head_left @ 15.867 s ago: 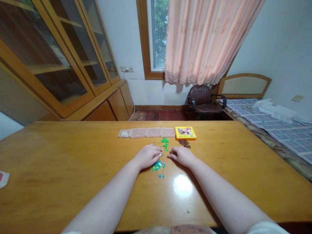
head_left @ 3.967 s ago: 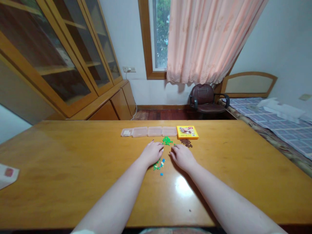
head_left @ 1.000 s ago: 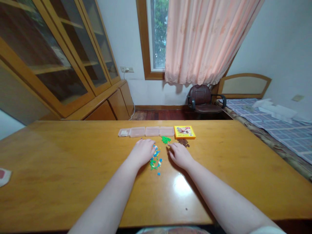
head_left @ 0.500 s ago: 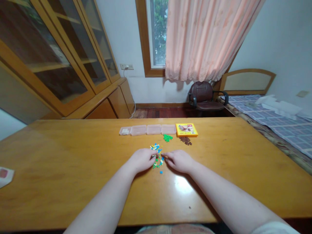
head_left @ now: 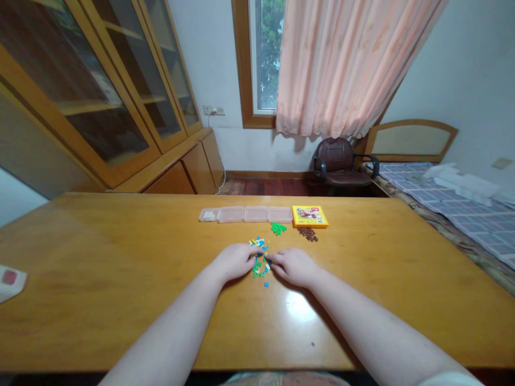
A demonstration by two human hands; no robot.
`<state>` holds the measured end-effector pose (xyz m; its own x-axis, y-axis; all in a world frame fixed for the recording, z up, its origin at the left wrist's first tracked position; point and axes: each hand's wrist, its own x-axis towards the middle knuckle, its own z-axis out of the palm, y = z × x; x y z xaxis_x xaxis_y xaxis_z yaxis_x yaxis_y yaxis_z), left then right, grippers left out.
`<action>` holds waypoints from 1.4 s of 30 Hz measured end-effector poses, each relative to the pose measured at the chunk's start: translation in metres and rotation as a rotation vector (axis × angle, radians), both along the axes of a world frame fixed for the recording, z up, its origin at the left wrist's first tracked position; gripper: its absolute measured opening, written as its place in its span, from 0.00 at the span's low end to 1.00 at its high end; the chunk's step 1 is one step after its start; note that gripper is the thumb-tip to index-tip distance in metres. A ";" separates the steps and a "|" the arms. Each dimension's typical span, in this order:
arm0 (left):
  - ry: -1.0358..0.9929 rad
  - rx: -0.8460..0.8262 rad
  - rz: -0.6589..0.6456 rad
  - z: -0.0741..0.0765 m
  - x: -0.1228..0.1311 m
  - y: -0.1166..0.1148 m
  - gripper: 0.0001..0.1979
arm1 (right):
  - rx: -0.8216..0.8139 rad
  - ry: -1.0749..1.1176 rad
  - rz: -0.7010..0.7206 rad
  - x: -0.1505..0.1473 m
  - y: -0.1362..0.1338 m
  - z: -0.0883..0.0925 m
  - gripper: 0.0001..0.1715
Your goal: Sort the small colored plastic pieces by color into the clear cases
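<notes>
A loose pile of small mixed bricks (head_left: 258, 243) in blue, white, yellow and green lies on the table between my hands. My left hand (head_left: 237, 261) reaches over its left side, fingers stretched out across the pieces. From the right, my right hand (head_left: 293, 265) touches the pile's edge, its index finger extended and the other fingers partly bent. No brick shows clearly in either hand; the pieces under the fingertips are partly hidden. One blue brick (head_left: 266, 284) lies apart, nearer to me. Beyond the pile are a heap of green bricks (head_left: 278, 229) and a heap of brown bricks (head_left: 308, 235).
Clear plastic trays (head_left: 256, 214) stand in a row along the far part of the wooden table (head_left: 132, 257); the leftmost holds something white. A yellow box (head_left: 309, 216) adjoins them at the right. A white object with a red patch (head_left: 10, 277) lies at the left edge.
My left fingers have straightened and stretched further right over the pile. My right hand stays almost in place at the pile's edge. The view has shifted slightly.
</notes>
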<state>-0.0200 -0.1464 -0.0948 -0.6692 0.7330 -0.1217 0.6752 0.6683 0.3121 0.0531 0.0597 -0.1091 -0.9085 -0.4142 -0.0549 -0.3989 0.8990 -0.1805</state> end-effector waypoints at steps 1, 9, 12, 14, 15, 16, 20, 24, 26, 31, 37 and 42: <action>-0.002 0.000 -0.003 -0.001 0.000 0.000 0.20 | 0.000 -0.003 -0.009 0.000 0.000 0.000 0.24; -0.001 0.007 0.012 0.001 0.000 0.000 0.22 | 0.012 -0.016 -0.218 -0.007 0.011 0.001 0.24; -0.011 0.003 -0.013 0.001 0.002 0.001 0.23 | 0.028 0.002 -0.336 -0.013 0.018 0.001 0.25; -0.006 -0.020 -0.022 0.001 0.002 0.001 0.23 | 0.025 0.010 -0.374 -0.015 0.022 0.000 0.25; 0.000 -0.030 -0.021 0.001 0.001 0.000 0.22 | 0.015 0.015 -0.375 -0.016 0.022 0.000 0.25; 0.007 -0.037 -0.017 0.002 0.001 0.000 0.22 | 0.000 0.020 -0.358 -0.015 0.022 -0.001 0.25; 0.013 -0.036 -0.005 0.003 -0.002 -0.003 0.21 | -0.098 0.024 -0.144 -0.005 0.016 -0.002 0.22; 0.024 0.003 -0.013 0.001 -0.002 -0.003 0.20 | -0.118 0.013 0.037 0.003 0.005 -0.003 0.21; 0.019 0.011 -0.016 0.000 -0.001 -0.002 0.20 | -0.100 0.019 0.067 0.004 0.002 -0.003 0.21; 0.016 0.001 -0.020 -0.001 0.001 0.000 0.20 | -0.063 0.017 0.089 0.002 -0.002 -0.003 0.22; 0.014 -0.008 -0.012 0.000 0.000 0.001 0.20 | -0.059 -0.002 0.051 0.002 -0.003 -0.002 0.22; 0.018 -0.006 0.005 0.000 -0.002 -0.001 0.20 | -0.078 -0.010 -0.030 -0.001 0.003 -0.003 0.22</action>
<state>-0.0216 -0.1476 -0.0949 -0.6751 0.7289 -0.1139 0.6773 0.6736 0.2960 0.0521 0.0630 -0.1124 -0.9200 -0.3905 -0.0327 -0.3702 0.8934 -0.2543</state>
